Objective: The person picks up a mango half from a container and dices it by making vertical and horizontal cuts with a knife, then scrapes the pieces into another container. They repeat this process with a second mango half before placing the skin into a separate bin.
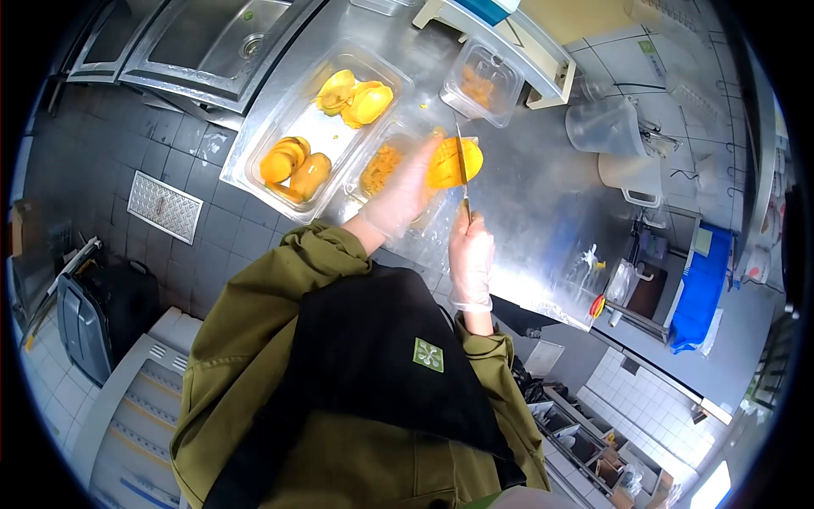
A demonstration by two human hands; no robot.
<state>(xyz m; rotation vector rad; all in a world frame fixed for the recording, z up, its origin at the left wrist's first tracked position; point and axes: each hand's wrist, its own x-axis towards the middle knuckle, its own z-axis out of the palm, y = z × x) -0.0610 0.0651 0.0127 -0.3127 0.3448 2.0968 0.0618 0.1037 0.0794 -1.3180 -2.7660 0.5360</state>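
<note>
My left hand (402, 197), in a clear glove, is closed on the near side of a yellow mango half (454, 163), its flesh facing up with cut lines showing. In my gloved right hand (471, 259) is a knife (463, 170), gripped by the handle. The blade lies across the mango, its tip pointing away from me. Partly hidden under my left hand is a clear container of diced mango (381, 168). To the left, a large clear tray (318, 140) holds mango peels (370, 103) at its far end and mango pieces (295, 165) at its near end.
A smaller clear tub with orange pieces (480, 83) stands beyond the mango, beside a white rack (543, 64). Clear pitchers (604, 127) stand at the right of the steel table (543, 212). Red-and-yellow-handled scissors (598, 305) lie near its edge. A sink (212, 42) is at upper left.
</note>
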